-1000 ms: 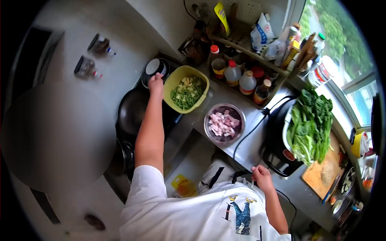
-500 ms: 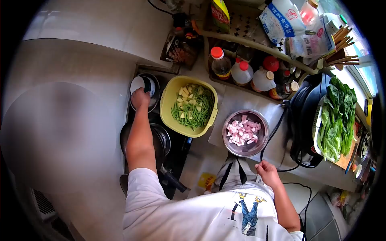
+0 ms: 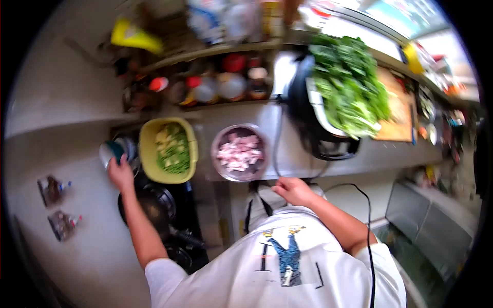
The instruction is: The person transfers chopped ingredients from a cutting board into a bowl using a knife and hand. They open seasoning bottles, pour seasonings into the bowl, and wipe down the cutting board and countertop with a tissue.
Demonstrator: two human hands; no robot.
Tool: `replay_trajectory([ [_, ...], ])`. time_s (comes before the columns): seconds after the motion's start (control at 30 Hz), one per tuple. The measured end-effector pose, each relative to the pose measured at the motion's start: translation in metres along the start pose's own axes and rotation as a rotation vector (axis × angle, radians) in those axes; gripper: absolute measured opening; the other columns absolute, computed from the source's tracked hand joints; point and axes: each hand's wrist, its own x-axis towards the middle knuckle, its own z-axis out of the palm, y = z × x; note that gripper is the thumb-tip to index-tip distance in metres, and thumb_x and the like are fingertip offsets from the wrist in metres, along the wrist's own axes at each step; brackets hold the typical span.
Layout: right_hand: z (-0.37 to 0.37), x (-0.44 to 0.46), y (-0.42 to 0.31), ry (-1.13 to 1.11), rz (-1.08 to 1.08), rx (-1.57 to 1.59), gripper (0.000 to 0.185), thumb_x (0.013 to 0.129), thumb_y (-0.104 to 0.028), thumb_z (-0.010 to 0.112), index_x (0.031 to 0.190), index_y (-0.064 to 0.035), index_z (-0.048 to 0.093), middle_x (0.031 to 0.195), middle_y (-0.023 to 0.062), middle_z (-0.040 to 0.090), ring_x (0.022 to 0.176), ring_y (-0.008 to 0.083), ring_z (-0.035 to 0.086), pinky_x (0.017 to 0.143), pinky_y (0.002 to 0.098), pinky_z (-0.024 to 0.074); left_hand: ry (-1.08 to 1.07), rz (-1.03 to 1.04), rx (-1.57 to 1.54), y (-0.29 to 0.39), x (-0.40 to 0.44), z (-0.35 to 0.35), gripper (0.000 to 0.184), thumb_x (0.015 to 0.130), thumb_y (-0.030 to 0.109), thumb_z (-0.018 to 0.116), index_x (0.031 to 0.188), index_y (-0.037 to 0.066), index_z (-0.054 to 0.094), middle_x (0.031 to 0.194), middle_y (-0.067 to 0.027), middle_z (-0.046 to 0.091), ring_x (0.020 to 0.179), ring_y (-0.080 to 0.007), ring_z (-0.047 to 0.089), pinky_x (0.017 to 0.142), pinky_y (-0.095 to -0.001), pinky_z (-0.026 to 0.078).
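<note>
At the far left, my left hand (image 3: pixel 120 174) grips a white and dark green bowl (image 3: pixel 111 152) by its rim, beside a metal pot whose edge shows behind it. Just right of it sits a yellow-green basin (image 3: pixel 148 154) holding cut green beans and pale chunks. A steel bowl (image 3: pixel 217 167) of cubed pink meat stands on the counter. My right hand (image 3: pixel 294 191) hangs in front of the counter edge with its fingers curled together; whatever is in them, if anything, is hidden.
A wok (image 3: pixel 149 208) is on the stove below the basin. Bottles (image 3: pixel 231 86) line a rack behind. Leafy greens (image 3: pixel 349 92) in a white basket lie over a black cooker (image 3: pixel 300 102). A cutting board (image 3: pixel 403 118) and a black cord (image 3: pixel 365 200) are at the right.
The view has swung to the right. My left hand has lifted the bowl away from the pot, toward the left. My right hand stays curled near my waist.
</note>
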Motion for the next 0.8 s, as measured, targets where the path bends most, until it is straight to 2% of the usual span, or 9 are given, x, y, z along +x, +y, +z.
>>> replay_trajectory([
  [0.1,-0.014,-0.015,0.014,0.041,-0.079,0.014,0.028,0.091,-0.033,0.067,0.085,-0.0053,0.062,0.078,0.0179,0.065,0.076,0.0389,0.063,0.069,0.0466,0.0496,-0.023,0.099,-0.107,0.088,-0.032,-0.045,0.038,0.091,0.026,0.071,0.106,-0.008,0.063,0.102,-0.027,0.065,0.094,-0.0443,0.06,0.085,-0.0472,0.049],
  [0.17,-0.03,-0.03,0.026,0.053,-0.124,0.022,0.03,0.092,-0.034,0.065,0.087,-0.0048,0.062,0.08,0.0184,0.065,0.078,0.0396,0.063,0.07,0.0469,0.0497,-0.075,0.195,-0.161,0.162,-0.058,-0.075,0.032,0.092,0.022,0.07,0.099,-0.008,0.06,0.095,-0.0247,0.062,0.09,-0.0424,0.057,0.084,-0.0469,0.047],
  [0.27,-0.064,-0.064,0.051,0.068,-0.127,0.048,0.031,0.092,-0.036,0.064,0.09,-0.0045,0.063,0.081,0.0188,0.066,0.08,0.0399,0.063,0.071,0.047,0.0499,-0.138,0.326,-0.206,0.255,-0.105,-0.1,0.026,0.089,0.013,0.073,0.099,-0.005,0.058,0.097,-0.0197,0.061,0.089,-0.0363,0.057,0.082,-0.043,0.047],
  [0.37,-0.106,-0.108,0.095,0.073,-0.148,0.092,0.031,0.092,-0.035,0.065,0.09,-0.0042,0.063,0.083,0.0185,0.066,0.081,0.0384,0.064,0.072,0.0456,0.0504,-0.068,0.56,-0.405,0.364,-0.159,-0.117,0.026,0.085,0.006,0.076,0.1,-0.004,0.058,0.098,-0.0161,0.06,0.092,-0.0328,0.058,0.082,-0.039,0.048],
  [0.43,-0.136,-0.139,0.136,0.118,-0.171,0.113,0.03,0.092,-0.034,0.066,0.089,-0.0046,0.063,0.083,0.018,0.066,0.081,0.0375,0.065,0.071,0.0449,0.0506,-0.157,0.6,-0.521,0.442,-0.199,-0.124,0.025,0.082,0.003,0.077,0.098,-0.002,0.058,0.096,-0.0154,0.059,0.087,-0.0324,0.058,0.08,-0.0382,0.048],
  [0.53,-0.184,-0.183,0.188,0.256,-0.137,0.184,0.027,0.091,-0.032,0.067,0.086,-0.0059,0.064,0.079,0.0152,0.067,0.075,0.0319,0.065,0.068,0.0411,0.0508,-0.287,0.774,-0.694,0.557,-0.249,-0.114,0.023,0.08,0.005,0.077,0.096,0.0,0.062,0.091,-0.0147,0.062,0.085,-0.0333,0.059,0.076,-0.039,0.047],
  [0.63,-0.23,-0.212,0.229,0.387,-0.005,0.321,0.029,0.092,-0.033,0.067,0.086,-0.0049,0.064,0.073,0.0119,0.065,0.068,0.0241,0.063,0.066,0.0376,0.0502,-0.439,0.85,-0.782,0.648,-0.292,-0.076,0.02,0.079,0.007,0.077,0.089,0.001,0.061,0.083,-0.0149,0.061,0.077,-0.036,0.058,0.069,-0.0426,0.046],
  [0.73,-0.273,-0.227,0.262,0.502,0.07,0.375,0.027,0.093,-0.031,0.067,0.089,-0.0046,0.066,0.072,0.0076,0.065,0.067,0.017,0.061,0.065,0.0334,0.0501,-0.548,0.885,-0.827,0.715,-0.33,-0.045,0.014,0.076,0.004,0.073,0.084,0.002,0.061,0.08,-0.015,0.059,0.078,-0.0365,0.056,0.069,-0.0451,0.045],
  [0.8,-0.296,-0.232,0.279,0.571,0.107,0.426,0.028,0.093,-0.032,0.067,0.088,-0.0039,0.065,0.073,0.0073,0.066,0.067,0.0169,0.062,0.065,0.0331,0.0503,-0.591,0.947,-0.8,0.746,-0.344,-0.027,0.014,0.078,0.006,0.072,0.081,0.002,0.059,0.081,-0.0146,0.058,0.08,-0.0363,0.056,0.071,-0.0453,0.045],
])
